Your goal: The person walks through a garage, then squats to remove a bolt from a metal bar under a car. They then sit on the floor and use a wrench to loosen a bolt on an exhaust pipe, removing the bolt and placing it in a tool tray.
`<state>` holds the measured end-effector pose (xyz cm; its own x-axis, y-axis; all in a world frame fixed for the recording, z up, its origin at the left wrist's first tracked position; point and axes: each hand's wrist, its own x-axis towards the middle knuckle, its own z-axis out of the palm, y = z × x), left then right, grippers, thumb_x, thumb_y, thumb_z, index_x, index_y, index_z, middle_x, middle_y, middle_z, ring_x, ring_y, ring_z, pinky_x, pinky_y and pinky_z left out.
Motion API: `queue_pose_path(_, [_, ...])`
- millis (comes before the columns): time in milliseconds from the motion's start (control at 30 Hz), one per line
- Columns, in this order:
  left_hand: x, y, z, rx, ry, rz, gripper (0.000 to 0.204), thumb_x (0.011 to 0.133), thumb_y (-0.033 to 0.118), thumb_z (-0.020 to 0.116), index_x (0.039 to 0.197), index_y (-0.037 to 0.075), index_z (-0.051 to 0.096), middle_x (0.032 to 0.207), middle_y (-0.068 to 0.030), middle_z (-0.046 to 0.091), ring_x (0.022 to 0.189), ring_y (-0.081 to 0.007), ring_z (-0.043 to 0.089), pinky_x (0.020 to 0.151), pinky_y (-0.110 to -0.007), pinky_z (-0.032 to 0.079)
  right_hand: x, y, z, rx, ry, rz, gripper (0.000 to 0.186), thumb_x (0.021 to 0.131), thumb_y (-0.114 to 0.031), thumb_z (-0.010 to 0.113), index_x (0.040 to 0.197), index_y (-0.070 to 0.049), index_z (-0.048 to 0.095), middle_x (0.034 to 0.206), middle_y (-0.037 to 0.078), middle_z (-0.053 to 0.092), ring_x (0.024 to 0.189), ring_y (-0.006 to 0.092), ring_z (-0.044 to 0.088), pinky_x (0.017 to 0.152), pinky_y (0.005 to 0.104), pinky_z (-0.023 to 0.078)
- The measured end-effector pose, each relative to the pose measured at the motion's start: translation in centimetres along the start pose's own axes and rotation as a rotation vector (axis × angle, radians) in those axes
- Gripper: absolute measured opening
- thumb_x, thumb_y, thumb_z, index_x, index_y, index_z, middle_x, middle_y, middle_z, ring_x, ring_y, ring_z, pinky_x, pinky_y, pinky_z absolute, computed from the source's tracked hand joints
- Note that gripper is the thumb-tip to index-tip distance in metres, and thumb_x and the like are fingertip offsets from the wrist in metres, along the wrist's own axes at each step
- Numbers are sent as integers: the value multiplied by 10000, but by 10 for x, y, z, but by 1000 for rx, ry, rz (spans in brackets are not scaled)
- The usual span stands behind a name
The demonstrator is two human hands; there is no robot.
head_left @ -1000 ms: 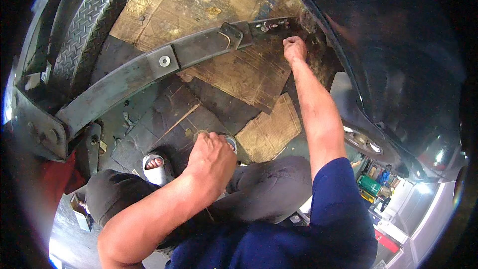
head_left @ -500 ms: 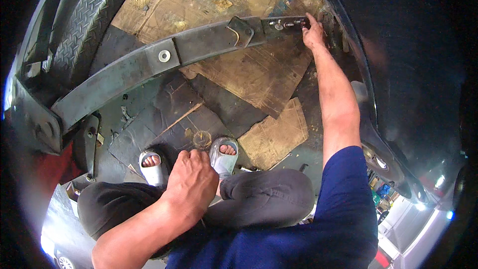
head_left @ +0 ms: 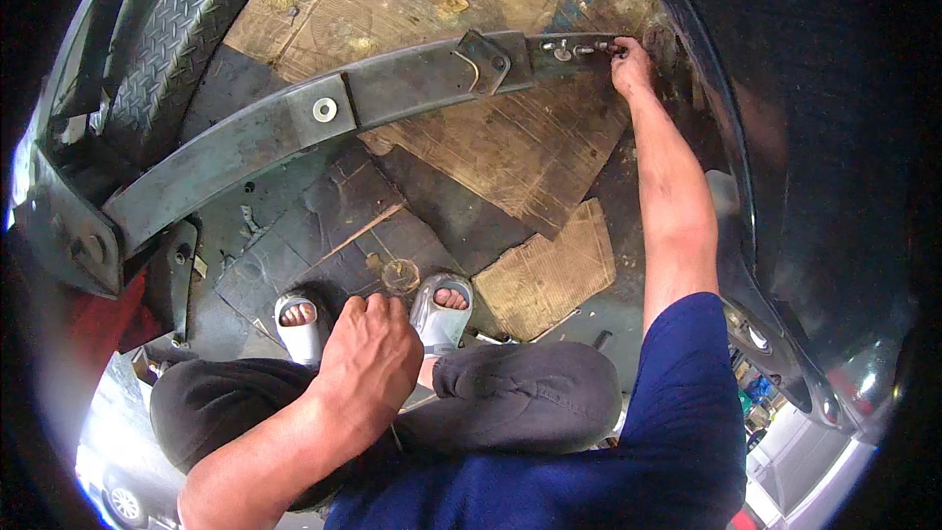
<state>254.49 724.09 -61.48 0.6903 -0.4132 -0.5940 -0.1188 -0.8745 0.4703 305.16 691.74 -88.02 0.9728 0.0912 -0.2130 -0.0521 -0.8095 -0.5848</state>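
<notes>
My right hand point(head_left: 633, 67) reaches far out to the right end of a long curved metal bar point(head_left: 231, 149). Its fingers are curled together around a small dark piece, partly hidden, whose kind I cannot make out. Just left of them, small shiny bolt-like metal pieces point(head_left: 562, 52) lie in a row on the bar. A bracket point(head_left: 484, 64) with a hole sits farther left on the bar, then a pale washer-like ring point(head_left: 325, 110). My left hand point(head_left: 371, 348) is closed in a fist above my knees, near my sandals; its palm side is hidden.
Worn cardboard sheets point(head_left: 510, 157) cover much of the dark floor. A dark curved panel point(head_left: 805, 157) rises close along my right arm. Tread-patterned metal plate point(head_left: 177, 49) stands at the far left. A bracket point(head_left: 178, 275) hangs under the bar's left end.
The fingers of my right hand have drawn in from a stretched position and curled around the small piece at the bar's end. My left hand stays nearly still. The view has shifted slightly.
</notes>
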Motion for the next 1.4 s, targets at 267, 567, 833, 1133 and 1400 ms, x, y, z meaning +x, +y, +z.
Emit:
queue_pose_path(267, [4,-4,5,-3,-7,1,134,824,174,636,816,70,720,948,-131,634,967,-283,609,814,-407,470,-23,2,-8,-296,168,-105,377,862,3,682,1230,-77,704,896,56,668,830,162,630,747,325,515])
queue_pose_path(567, [4,-3,3,25,-29,19,129,829,171,641,839,73,725,954,-123,636,967,-278,612,819,-398,472,-35,-5,-19,196,52,12,437,883,66,638,1296,-72,660,1013,49,671,865,157,641,751,292,549])
queue_pose_path(833, [-1,-2,9,16,-12,3,126,828,177,643,828,77,720,931,-115,623,960,-266,604,807,-390,460,-19,-21,-9,-394,40,-143,397,847,35,625,1227,-53,697,1017,120,717,906,224,681,812,321,540])
queue_pose_path(1133, [-1,-4,9,-13,-11,2,124,822,176,637,824,77,710,936,-122,621,973,-275,600,813,-399,451,-45,-40,-9,-469,197,-241,565,805,-93,709,1363,-101,617,1050,142,703,910,294,667,834,409,536])
queue_pose_path(1400, [6,-5,20,12,-62,-36,179,898,187,578,886,106,738,973,-110,659,991,-262,614,807,-389,449,-92,-72,11,-436,-2,-552,352,916,-129,687,1266,-153,669,1050,147,716,965,330,689,855,421,532])
